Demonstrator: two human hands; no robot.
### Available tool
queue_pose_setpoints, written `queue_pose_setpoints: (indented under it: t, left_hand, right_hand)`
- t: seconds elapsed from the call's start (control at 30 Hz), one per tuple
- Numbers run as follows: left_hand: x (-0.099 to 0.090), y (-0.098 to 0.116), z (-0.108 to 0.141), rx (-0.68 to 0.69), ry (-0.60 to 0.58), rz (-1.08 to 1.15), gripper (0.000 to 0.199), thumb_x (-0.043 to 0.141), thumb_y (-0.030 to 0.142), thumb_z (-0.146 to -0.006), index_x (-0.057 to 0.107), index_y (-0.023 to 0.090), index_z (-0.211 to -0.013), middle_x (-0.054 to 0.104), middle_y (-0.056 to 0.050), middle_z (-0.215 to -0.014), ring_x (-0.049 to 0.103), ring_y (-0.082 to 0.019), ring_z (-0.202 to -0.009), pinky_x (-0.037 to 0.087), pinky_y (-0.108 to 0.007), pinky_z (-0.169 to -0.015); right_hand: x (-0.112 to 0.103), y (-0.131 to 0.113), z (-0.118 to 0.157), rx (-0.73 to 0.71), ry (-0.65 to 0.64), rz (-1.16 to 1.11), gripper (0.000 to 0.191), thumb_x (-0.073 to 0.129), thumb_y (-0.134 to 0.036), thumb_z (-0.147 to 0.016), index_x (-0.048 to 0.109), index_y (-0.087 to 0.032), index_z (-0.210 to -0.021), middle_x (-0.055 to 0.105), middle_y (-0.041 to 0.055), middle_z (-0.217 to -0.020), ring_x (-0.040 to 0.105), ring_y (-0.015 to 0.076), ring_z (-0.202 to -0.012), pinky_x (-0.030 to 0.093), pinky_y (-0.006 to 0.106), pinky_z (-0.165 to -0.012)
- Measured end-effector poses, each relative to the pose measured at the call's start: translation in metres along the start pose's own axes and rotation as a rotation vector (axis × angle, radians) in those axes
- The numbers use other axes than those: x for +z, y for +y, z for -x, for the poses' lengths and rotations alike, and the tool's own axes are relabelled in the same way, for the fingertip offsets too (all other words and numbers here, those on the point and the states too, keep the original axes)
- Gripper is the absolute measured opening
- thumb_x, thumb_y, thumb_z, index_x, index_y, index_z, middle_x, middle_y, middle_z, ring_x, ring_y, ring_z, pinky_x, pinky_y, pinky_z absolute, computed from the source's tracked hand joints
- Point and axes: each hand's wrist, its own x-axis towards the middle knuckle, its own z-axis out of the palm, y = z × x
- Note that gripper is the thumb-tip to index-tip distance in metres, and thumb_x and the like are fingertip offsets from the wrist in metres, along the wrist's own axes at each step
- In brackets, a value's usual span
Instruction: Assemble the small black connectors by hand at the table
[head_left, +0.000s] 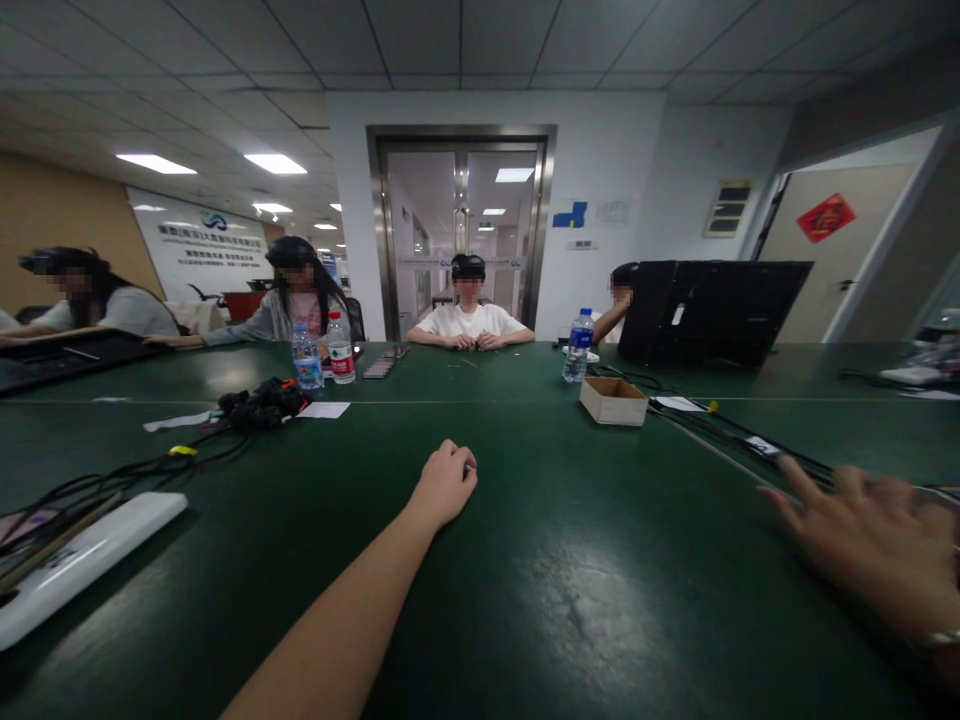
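Observation:
My left hand (444, 482) rests on the green table (570, 500) near its middle, fingers curled into a loose fist. A small dark object (469, 468) shows at its thumb side, mostly hidden by the fingers; I cannot make out its kind. At the right edge my right hand (877, 540) is spread above the table, with nothing seen in it. Its index finger reaches towards black cables (720, 428) that carry a white label (763, 446); I cannot tell whether it touches them. Beyond the left hand, to the right, stands an open cardboard box (613, 402).
Water bottles (578, 345) stand farther back. At left lie a white power strip (90, 565), tangled cables and a black device (262, 404). A monitor (709, 315) stands at back right. Several people sit around the table, one person (471, 320) directly opposite.

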Motion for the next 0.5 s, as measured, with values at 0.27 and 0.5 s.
queue_pose_setpoints:
  t: [0.27,0.5]
  left_hand:
    - [0.022,-0.007,-0.045,-0.378,0.180,0.621,0.012,0.059,0.025,-0.076,0.068,0.017,-0.078,0.066,-0.006,-0.081,0.057,-0.017,-0.072,0.043,-0.027,-0.069]
    - [0.062,0.013,-0.059,-0.447,0.294,0.761,0.026,0.040,0.036,-0.087,0.060,0.019,-0.088,0.058,-0.002,-0.071,0.055,-0.015,-0.060,0.044,-0.027,-0.058]
  right_hand:
    - [-0.069,-0.218,-0.013,-0.234,-0.605,-0.920,0.026,0.044,-0.034,-0.090,0.065,-0.018,-0.093,0.066,0.0084,-0.083,0.060,0.0170,-0.069,0.043,0.028,-0.060]
    - [-0.062,-0.332,-0.006,0.188,-0.943,-1.797,0.019,0.047,-0.026,-0.091,0.051,-0.013,-0.103,0.053,-0.0042,-0.050,0.051,0.0103,-0.039,0.043,0.021,-0.041]
